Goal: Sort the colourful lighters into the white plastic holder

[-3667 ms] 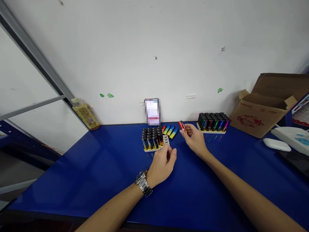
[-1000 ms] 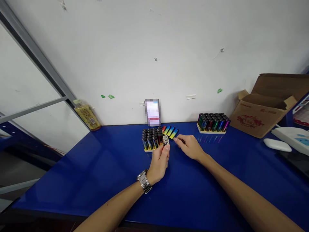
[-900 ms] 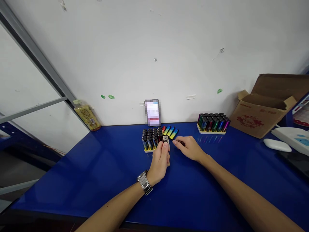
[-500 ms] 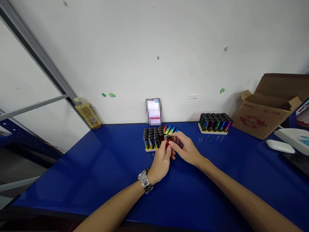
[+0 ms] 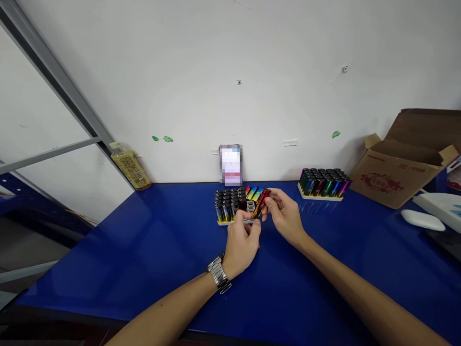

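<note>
A shiny red, tube-like lighter (image 5: 260, 203) with a dark top is held at a slant in front of me. My right hand (image 5: 286, 214) pinches its upper part between thumb and fingers. Low down, the thumb and forefinger of my left hand (image 5: 243, 242) close on its bottom end. Just behind the left hand stands a pale tray (image 5: 225, 223) with rows of upright black-topped lighters (image 5: 226, 204). Open slots (image 5: 250, 206) show at its right side. Several blue, yellow and red lighters (image 5: 255, 192) lie tilted behind those slots.
A second full lighter tray (image 5: 322, 197) stands at the back right, beside an open cardboard box (image 5: 392, 178). A phone (image 5: 231, 166) leans on the wall. A yellow drink bottle (image 5: 131, 168) stands at the left. A white oval case (image 5: 422, 220) lies far right on the blue table (image 5: 162, 240).
The red lighter was upright and mostly covered by both hands; now it leans to the right and shows its length. My right hand has shifted slightly right, uncovering the tray's slots.
</note>
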The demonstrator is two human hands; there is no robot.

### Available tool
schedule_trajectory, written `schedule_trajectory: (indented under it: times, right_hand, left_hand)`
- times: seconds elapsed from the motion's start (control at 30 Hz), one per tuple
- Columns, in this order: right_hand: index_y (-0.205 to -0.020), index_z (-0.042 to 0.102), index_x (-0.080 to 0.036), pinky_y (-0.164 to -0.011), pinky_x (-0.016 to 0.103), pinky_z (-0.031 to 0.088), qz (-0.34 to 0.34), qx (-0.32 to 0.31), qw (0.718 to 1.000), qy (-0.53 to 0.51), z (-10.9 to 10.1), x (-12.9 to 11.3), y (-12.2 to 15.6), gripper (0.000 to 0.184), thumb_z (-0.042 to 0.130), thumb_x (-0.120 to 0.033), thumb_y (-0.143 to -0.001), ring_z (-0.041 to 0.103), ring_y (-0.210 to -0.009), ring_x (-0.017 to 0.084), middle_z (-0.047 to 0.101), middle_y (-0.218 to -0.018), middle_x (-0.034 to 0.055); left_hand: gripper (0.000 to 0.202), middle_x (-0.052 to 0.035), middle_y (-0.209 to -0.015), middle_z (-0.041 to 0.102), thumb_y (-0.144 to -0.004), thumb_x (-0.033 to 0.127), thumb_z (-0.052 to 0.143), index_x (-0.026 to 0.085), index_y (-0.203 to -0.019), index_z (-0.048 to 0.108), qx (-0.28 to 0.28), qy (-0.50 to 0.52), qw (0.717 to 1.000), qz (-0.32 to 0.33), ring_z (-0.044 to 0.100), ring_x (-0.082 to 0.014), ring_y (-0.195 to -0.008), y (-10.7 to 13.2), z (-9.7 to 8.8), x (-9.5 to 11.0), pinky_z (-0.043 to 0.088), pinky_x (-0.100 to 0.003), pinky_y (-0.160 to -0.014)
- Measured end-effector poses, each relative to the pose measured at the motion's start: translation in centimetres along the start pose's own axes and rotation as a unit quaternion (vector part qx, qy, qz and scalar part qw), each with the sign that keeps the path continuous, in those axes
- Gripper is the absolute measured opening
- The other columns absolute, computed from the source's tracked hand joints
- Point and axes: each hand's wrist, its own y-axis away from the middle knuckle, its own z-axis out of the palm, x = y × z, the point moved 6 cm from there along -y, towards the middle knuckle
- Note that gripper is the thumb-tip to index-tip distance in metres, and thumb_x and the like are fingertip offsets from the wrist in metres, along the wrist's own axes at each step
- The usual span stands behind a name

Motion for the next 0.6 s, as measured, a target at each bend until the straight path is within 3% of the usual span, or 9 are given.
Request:
schedule_trajectory:
  times: [0.1,0.2,0.4,0.6]
  right_hand:
    - [-0.096,0.057,-0.019,-0.050,0.027,0.051,0.001,0.002,1.000,0.015,0.2,0.0,0.1,0.024,0.050,-0.041,-0.090,0.058,-0.051,0.013,0.062,-0.066,-0.0002]
    - [-0.094,0.055,-0.020,-0.051,0.028,0.052,0.010,0.005,1.000,0.014,0.5,0.2,0.1,0.022,0.050,-0.041,-0.090,0.059,-0.052,0.014,0.063,-0.068,0.0010]
    - [-0.095,0.056,-0.021,-0.056,0.029,0.054,-0.006,-0.035,0.998,0.055,1.7,0.3,0.3,0.014,0.050,-0.031,-0.088,0.062,-0.054,0.016,0.063,-0.063,0.0004]
    - [-0.096,0.061,-0.021,-0.057,0.029,0.054,-0.022,-0.087,0.988,0.124,2.3,0.3,0.1,0.016,0.049,-0.026,-0.087,0.063,-0.054,0.015,0.065,-0.069,0.0014]
  left_hand:
    - [0.020,0.0097,-0.045,0.041,-0.083,0.032,0.050,0.022,-0.071,0.039,0.040,-0.049,0.998,0.024,0.040,-0.0087,-0.038,0.0,-0.5,0.4,0.025,-0.021,-0.043]
    - [0.033,0.0070,-0.045,0.036,-0.083,0.031,0.048,0.021,-0.055,0.033,0.035,-0.101,0.993,0.047,0.036,-0.0083,-0.043,-0.1,-0.3,0.5,0.023,-0.023,-0.047]
    - [0.043,0.0065,-0.041,0.024,-0.084,0.024,0.043,0.020,-0.046,0.023,-0.139,-0.158,0.969,0.128,0.022,-0.0076,-0.040,0.6,1.8,1.2,0.016,-0.029,-0.048]
    - [0.040,0.0069,-0.041,0.024,-0.083,0.020,0.043,0.020,-0.048,0.024,-0.169,-0.158,0.960,0.157,0.021,-0.0073,-0.039,1.0,2.2,1.7,0.015,-0.030,-0.049]
